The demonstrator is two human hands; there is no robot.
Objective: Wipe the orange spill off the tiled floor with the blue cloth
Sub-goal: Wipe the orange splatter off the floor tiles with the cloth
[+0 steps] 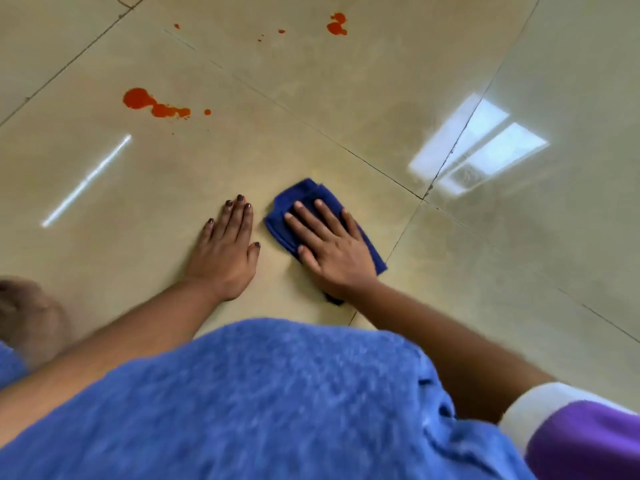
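Our right hand (332,249) lies flat and spread on the blue cloth (313,216), pressing the folded pad to the tiled floor (346,98) with nothing gripped, just palm and fingers bearing down. Our left hand (227,252) sits just beside it at nine o'clock, open and flat on bare tile, bracing our weight and holding nothing. From the cloth, the nearest orange spill (152,105) is well apart at about eleven o'clock, a large blot with a trailing smear and a small drop beside it. A second orange patch (337,24) lies farther off at twelve o'clock, with tiny orange flecks (281,31) to its left. We judge the wiping of these marks not yet done, since the cloth touches none of them. The floor is glossy, so our bracing palm could slip as we lean forward to reach. A small folded pad may smear the big blot outward instead of lifting it, and the grout line (346,150) crossing ahead could trap colour if we push liquid into it. The scattered flecks are easy to miss.
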